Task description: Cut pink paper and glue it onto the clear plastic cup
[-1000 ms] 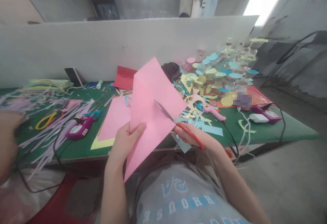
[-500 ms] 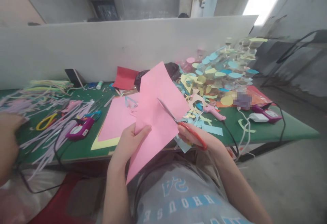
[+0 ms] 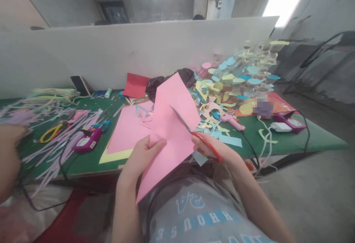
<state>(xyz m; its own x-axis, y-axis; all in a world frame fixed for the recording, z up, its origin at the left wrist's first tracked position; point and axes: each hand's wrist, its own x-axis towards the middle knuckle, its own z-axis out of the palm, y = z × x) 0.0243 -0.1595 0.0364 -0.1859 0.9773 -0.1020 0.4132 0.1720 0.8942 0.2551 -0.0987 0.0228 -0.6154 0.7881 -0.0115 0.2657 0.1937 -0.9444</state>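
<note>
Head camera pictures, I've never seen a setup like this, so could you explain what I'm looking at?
These are a person's bare hands, not a machine. Every picture comes from one camera worn on that person's head, looking forward and down. The left hand holds a pink sheet; the right hand holds red-handled scissors, one blade showing in front of the sheet. On the green table lie pale purple strips, paper scraps and a pink corded tool.
</note>
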